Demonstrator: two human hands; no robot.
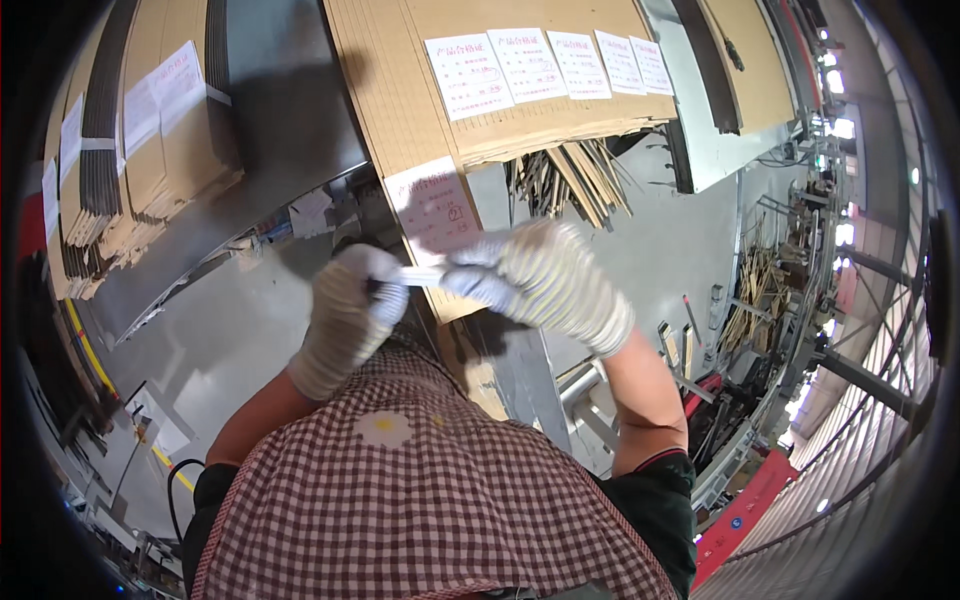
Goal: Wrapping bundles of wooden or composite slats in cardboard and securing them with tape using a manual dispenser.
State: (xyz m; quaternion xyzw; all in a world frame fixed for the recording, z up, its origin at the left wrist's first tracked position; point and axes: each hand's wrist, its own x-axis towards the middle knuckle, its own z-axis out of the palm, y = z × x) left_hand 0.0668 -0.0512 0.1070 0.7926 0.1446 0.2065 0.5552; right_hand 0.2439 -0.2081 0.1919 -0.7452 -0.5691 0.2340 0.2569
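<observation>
A short white strip (420, 275) stretches between my two hands in front of my chest; its exact kind is unclear. My left hand (350, 315), in a striped knit work glove, is closed on its left end. The right hand (560, 285), gloved alike, pinches the other end with curled fingers. Both hands are above the near end of a narrow brown cardboard stack (395, 130), where a printed paper label (432, 200) lies just beyond them. Several similar white labels (467, 78) sit in a row on the wider cardboard stack (560, 125) to the right.
Strapped cardboard bundles (175, 185) rest on a dark table (285, 100) at the left. Thin strips (585, 180) stick out beneath the wider stack. More strips (755, 295) lie in a pile at the right, near metal framing. A checked apron (420, 500) covers my front.
</observation>
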